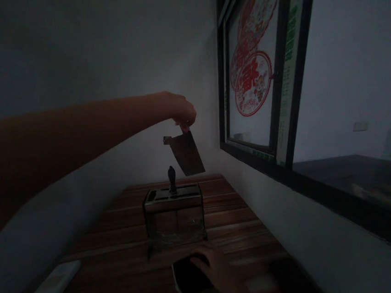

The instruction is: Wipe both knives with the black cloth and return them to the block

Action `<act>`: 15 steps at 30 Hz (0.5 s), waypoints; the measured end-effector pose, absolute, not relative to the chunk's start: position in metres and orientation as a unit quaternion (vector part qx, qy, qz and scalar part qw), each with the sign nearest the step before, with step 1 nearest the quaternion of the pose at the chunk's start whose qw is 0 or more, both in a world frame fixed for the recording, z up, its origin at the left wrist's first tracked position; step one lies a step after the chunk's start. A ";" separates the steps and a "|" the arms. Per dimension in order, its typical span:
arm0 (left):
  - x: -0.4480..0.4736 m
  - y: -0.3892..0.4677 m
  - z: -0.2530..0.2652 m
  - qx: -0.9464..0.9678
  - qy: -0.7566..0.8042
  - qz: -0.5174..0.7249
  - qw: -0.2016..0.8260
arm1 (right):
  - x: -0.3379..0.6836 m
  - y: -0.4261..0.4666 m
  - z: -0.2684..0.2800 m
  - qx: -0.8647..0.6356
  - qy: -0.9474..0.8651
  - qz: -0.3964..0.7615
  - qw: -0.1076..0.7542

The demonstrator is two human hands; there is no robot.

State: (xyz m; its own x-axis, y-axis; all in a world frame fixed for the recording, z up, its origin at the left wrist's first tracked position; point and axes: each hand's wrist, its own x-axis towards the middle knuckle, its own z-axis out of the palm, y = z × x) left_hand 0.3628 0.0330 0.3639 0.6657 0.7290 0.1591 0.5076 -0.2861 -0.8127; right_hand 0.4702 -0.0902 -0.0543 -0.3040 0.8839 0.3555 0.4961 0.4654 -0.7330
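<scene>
My left hand [184, 113] is raised, closed around the top of a cleaver [188, 154] whose broad dark blade hangs tilted, its handle mostly hidden by my fingers. A small stub juts out at the blade's upper left. Below, apart from the blade, stands a knife holder [174, 223] with a metal slotted top and see-through sides. One dark-handled knife [171, 179] sticks up from its slots. In front of the holder, my right hand [213, 264] has curled fingers gripping a dark, flat, squarish thing [190, 277] with a pale edge; its kind is unclear.
The holder stands on a brown wood-grain table [118, 231] against pale walls. At the lower left lies a white oblong object [60, 278]. A dark object [301, 285] runs along the right side. A dark-framed window [250, 149] with red round decorations is at the right.
</scene>
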 end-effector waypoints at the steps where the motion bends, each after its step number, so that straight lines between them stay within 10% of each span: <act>1: 0.369 0.032 0.363 -0.787 -0.398 0.168 0.441 | 0.473 -0.086 -0.056 -0.468 -0.752 0.244 0.396; 15: 0.391 0.045 0.340 -0.783 -0.472 0.277 0.294 | 0.479 -0.051 -0.114 -0.468 -0.678 0.238 0.514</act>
State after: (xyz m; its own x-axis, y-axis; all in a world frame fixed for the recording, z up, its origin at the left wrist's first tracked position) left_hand 0.3906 0.0454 0.3400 0.4000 0.9031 -0.1562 0.5774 -0.3807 -0.7223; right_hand 0.4794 -0.0507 -0.1137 -0.0325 0.8799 0.4740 0.3896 0.4479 -0.8047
